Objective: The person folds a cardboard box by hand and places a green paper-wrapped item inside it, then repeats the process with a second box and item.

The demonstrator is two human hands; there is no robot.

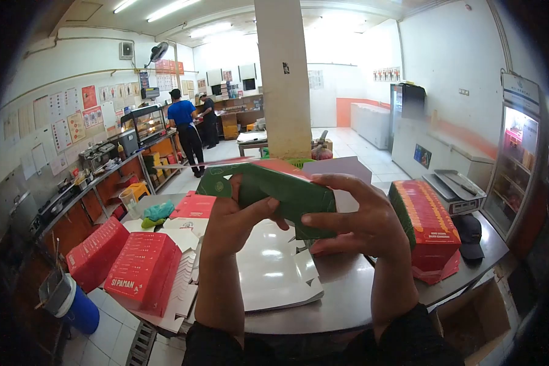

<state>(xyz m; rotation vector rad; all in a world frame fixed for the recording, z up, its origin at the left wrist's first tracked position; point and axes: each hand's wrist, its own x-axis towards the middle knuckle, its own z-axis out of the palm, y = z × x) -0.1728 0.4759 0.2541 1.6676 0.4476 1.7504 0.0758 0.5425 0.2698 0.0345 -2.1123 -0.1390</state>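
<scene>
A green and red cardboard food box (287, 192), partly folded, is held up in front of me above the steel table. My left hand (244, 210) grips its left side, thumb across the green face. At the right end, the fingers and thumb of my right hand (354, 216) close around the panel. A pale flap (341, 168) stands out behind it. Below lies a stack of flat white box blanks (274, 268). Stacked red boxes (143, 274) rest to the left, and another red and green stack (427, 226) stands to the right.
A teal plastic bag (158, 211) lies at the table's left. Beyond the right stack are a scale with a metal tray (457, 186) and a black cap (470, 236). An open carton (476, 317) sits low at right. Two people (185, 125) stand at the far counter; a pillar (282, 79) rises ahead.
</scene>
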